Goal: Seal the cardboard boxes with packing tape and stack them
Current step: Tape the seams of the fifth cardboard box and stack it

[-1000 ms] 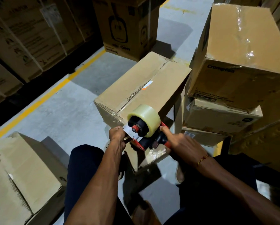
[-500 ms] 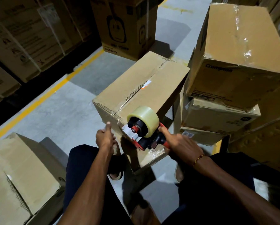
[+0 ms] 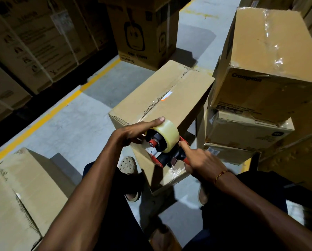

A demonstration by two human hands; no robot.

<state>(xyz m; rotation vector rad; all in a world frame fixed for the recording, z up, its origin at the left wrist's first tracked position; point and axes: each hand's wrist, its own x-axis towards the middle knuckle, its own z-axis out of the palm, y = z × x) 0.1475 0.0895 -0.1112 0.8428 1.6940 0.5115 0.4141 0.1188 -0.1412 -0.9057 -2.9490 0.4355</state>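
Right hand (image 3: pixel 201 163) gripped the handle of the red tape dispenser (image 3: pixel 167 153), fingers curled round it, index finger laid straight along the top toward the tape roll (image 3: pixel 167 134). Dispenser sat against the near end face of the cardboard box (image 3: pixel 162 98), just below its top edge. Left hand (image 3: pixel 133 132) lay over the near top corner of the box, fingers fairly straight, one fingertip reaching onto the top of the roll; holding nothing. Box was tilted, near end between the person's knees, top seam running away from the camera with a small white and orange label on it. Crinkled clear tape showed on the lower near corner, by the right hand. Right of the box stood a stack of boxes (image 3: pixel 249 131), the topmost (image 3: pixel 271 57) already taped along its top. Another box (image 3: pixel 15 192) sat on the floor (image 3: pixel 75 124) at lower left. Printed cartons (image 3: pixel 142 29) stood farther back, beyond a yellow floor line (image 3: pixel 61 104).
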